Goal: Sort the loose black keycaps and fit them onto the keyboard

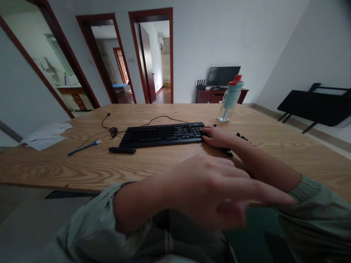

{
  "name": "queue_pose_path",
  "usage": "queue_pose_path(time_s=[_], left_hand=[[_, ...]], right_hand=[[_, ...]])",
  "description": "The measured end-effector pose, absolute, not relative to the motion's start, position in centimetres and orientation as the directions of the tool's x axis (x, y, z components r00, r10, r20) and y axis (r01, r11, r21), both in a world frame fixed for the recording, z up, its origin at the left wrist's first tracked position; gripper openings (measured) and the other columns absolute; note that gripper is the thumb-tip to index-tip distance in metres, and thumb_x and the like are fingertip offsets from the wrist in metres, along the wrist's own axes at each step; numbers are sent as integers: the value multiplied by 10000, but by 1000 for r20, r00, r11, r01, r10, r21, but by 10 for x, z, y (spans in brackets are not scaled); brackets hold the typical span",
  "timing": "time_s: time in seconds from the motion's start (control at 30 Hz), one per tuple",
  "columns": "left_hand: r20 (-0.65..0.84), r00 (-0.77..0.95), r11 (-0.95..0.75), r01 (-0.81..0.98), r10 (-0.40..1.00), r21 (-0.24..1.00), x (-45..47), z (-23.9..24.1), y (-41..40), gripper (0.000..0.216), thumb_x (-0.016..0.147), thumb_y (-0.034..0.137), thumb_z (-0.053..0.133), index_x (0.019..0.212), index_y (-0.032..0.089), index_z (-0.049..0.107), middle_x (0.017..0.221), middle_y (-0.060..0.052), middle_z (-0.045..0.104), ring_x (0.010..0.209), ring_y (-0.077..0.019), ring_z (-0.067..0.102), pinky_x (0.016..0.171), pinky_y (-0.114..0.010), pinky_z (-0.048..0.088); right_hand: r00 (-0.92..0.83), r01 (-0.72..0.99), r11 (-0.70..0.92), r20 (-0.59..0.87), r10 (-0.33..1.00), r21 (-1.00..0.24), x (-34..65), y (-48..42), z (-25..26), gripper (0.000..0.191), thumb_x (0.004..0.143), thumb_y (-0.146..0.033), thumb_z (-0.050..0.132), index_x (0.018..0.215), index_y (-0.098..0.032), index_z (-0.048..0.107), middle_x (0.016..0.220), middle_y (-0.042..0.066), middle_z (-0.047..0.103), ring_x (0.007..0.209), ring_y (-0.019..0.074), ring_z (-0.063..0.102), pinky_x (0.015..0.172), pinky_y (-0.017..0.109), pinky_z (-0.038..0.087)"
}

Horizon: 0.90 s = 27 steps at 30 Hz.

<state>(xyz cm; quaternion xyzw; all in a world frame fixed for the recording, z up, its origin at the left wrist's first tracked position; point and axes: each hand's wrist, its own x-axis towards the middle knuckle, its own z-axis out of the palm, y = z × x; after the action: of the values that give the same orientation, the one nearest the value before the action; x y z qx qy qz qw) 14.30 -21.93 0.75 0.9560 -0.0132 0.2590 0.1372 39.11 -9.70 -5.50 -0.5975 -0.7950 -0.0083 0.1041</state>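
A black keyboard (164,133) lies on the wooden table, slightly tilted, with its cable leading off behind and to the left. My right hand (218,136) is at the keyboard's right end, fingers and thumb closed on that edge over the number keys. Small dark pieces lie close to this hand, partly hidden by it. My left hand (208,186) is raised in front of me, above the table's near edge, blurred by motion. Its index finger stretches out to the right while the other fingers are loosely bent, and I see nothing held in it.
Left of the keyboard lie a black stick-like tool (122,150), a blue brush (84,147), a coiled cable (113,131) and white cloth or tissue (46,136). A clear bottle with a red lid (230,98) stands at the back right. Small black pieces (242,136) lie beyond my right wrist.
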Motion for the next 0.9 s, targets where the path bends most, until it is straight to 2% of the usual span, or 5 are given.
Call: queue_pose_path(time_s=[0.13, 0.23, 0.4, 0.63, 0.9], left_hand=[[336, 941, -992, -14, 28, 122, 158, -15, -168, 252, 844, 232, 657, 1085, 198, 725, 1075, -101, 699, 990, -228, 632, 909, -331, 490], [225, 971, -987, 41, 75, 152, 163, -28, -146, 285, 839, 293, 679, 1105, 196, 715, 1024, -86, 698, 918, -203, 640, 844, -301, 489], [116, 981, -976, 137, 158, 169, 163, -26, -144, 255, 861, 230, 628, 1102, 215, 708, 928, -37, 730, 844, -176, 653, 755, -270, 465], [199, 950, -970, 229, 241, 79, 156, -32, -131, 249, 819, 234, 631, 1062, 244, 683, 915, -21, 739, 799, -186, 669, 702, -279, 462], [168, 935, -949, 313, 312, 20, 148, -32, -119, 183, 854, 304, 598, 925, 260, 761, 923, -39, 755, 878, -210, 686, 744, -290, 477]], right_hand=[[-274, 949, 295, 168, 947, -114, 393, -95, -56, 488, 940, -355, 475, 1385, -183, 573, 1402, 127, 594, 1237, 291, 588, 1066, 395, 455], [-278, 945, 302, 175, 945, -129, 393, -95, -56, 478, 936, -348, 482, 1375, -191, 586, 1417, 125, 581, 1253, 297, 575, 1080, 403, 441], [-269, 947, 292, 166, 949, -131, 392, -96, -55, 498, 934, -360, 488, 1379, -158, 584, 1428, 147, 567, 1279, 310, 557, 1094, 400, 426], [-270, 945, 295, 173, 947, -139, 392, -96, -56, 472, 927, -366, 501, 1359, -204, 600, 1411, 104, 590, 1283, 285, 555, 1111, 382, 410], [-281, 942, 307, 184, 942, -135, 391, -99, -55, 473, 923, -344, 494, 1360, -199, 600, 1401, 130, 592, 1259, 317, 570, 1098, 445, 427]])
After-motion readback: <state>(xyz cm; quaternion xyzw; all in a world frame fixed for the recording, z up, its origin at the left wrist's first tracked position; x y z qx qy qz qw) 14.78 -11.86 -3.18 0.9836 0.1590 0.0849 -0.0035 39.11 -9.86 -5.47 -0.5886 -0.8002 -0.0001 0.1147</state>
